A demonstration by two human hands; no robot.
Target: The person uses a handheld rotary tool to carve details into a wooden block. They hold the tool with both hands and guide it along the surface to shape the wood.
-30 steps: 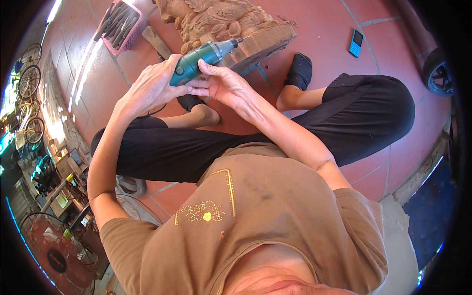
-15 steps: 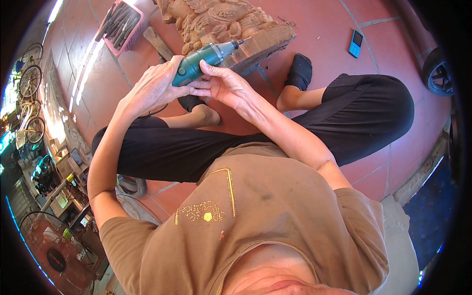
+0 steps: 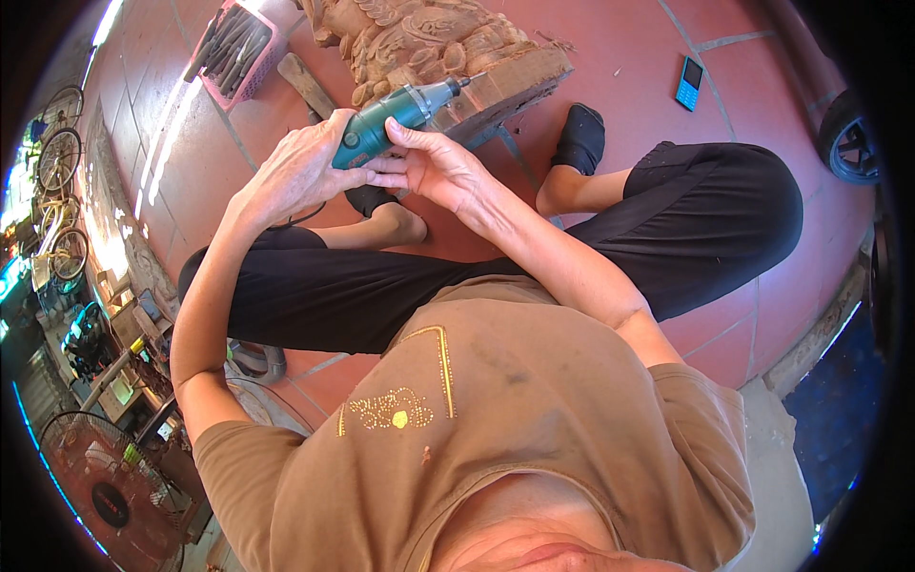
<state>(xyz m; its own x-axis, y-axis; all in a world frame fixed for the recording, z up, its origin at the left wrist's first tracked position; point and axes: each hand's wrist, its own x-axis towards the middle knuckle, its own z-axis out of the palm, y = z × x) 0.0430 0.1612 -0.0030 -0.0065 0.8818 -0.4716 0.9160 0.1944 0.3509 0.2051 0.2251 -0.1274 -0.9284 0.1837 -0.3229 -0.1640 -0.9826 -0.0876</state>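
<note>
A green rotary tool (image 3: 410, 107) with a grey collar and dark tip lies between my two hands, its nose toward the upper right. My left hand (image 3: 297, 170) is wrapped round its rear end. From the other side my right hand (image 3: 440, 170) grips the body, thumb on top and fingers underneath. Just beyond the tool rests a carved wooden piece (image 3: 429, 43) with relief figures and a flat base, on the floor. The tool's tip is close to that base in the picture; I cannot tell whether they touch. A cord shows below my left hand.
A pink basket (image 3: 272, 55) of chisel-like tools stands at the far left, with a wooden mallet or stick (image 3: 305, 82) beside it. A blue keypad phone (image 3: 689, 84) lies on the red tiles (image 3: 629, 48) at right. A wheel (image 3: 851, 143) stands far right, a fan (image 3: 110, 500) lower left.
</note>
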